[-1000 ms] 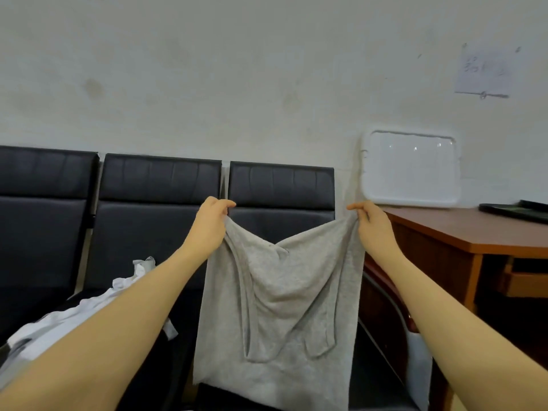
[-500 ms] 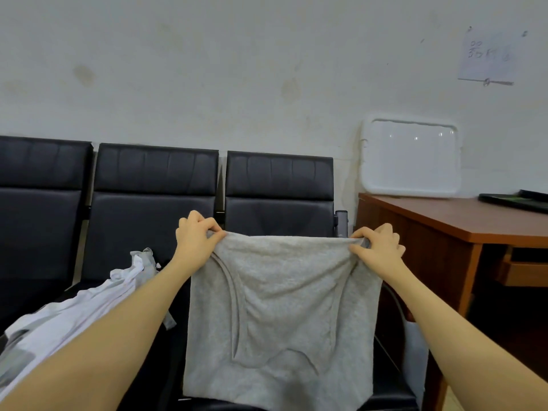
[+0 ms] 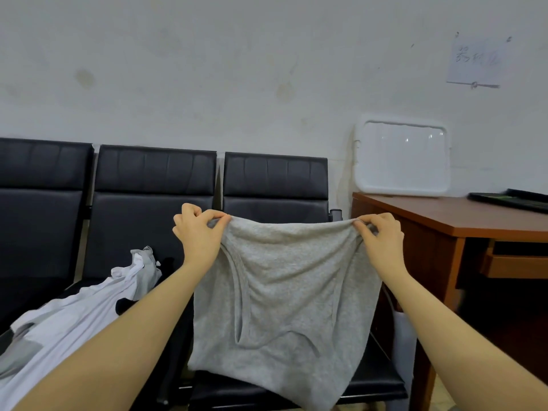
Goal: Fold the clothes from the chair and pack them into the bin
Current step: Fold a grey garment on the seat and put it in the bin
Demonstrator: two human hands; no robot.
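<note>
Change: top (image 3: pixel 284 295) now doubled over, fold edge stretched taut.
Grip: left hand (image 3: pixel 201 232) and right hand (image 3: pixel 381 237) each pinch a corner.
Meaning: folding half done; bin unseen.

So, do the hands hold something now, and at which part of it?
Yes. Both hands hold one grey garment by its top edge: the left hand pinches the left corner, the right hand the right corner. It hangs down between them.

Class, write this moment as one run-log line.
stage: folding | left hand: pinches grey garment top corner | right hand: pinches other corner | garment: hangs over black chair | white clothes: unfolded
</note>
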